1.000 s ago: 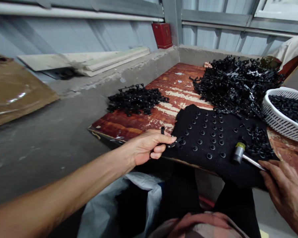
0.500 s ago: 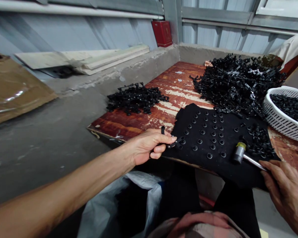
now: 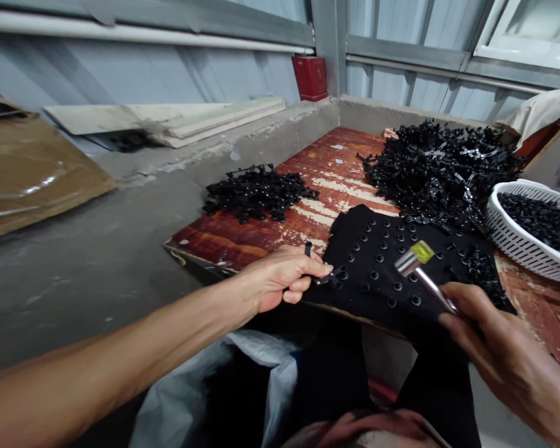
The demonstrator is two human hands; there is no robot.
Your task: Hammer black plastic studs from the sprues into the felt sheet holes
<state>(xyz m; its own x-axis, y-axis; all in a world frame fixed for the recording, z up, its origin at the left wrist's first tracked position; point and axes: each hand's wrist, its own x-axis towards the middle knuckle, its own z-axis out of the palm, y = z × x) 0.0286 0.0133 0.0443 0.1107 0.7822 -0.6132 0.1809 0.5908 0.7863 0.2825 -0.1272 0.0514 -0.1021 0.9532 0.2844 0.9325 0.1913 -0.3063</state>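
My left hand (image 3: pixel 287 279) pinches a small black linkage part (image 3: pixel 325 278) at the left edge of a black cloth (image 3: pixel 354 227). One end of that part rests by the nearest of the small round black pieces, which stand in rows on the cloth. My right hand (image 3: pixel 490 336) is closed round the handle of a small metal hammer (image 3: pixel 429 286) with a yellow face. The hammer is raised over the right part of the cloth, its head tilted up. Loose small black parts (image 3: pixel 483 274) lie heaped at the cloth's right side.
Behind the cloth rises a large pile of black linkages (image 3: pixel 438 165); a smaller pile (image 3: pixel 259 191) sits on the left of the worn red table (image 3: pixel 326 165). A white basket (image 3: pixel 518 242) of black pieces stands at right. A red tin (image 3: pixel 309 78) is in the corner.
My right hand has lifted the hammer off the cloth and brought it left, over the rows. My left hand keeps its pinch in nearly the same place. The view has shifted slightly.
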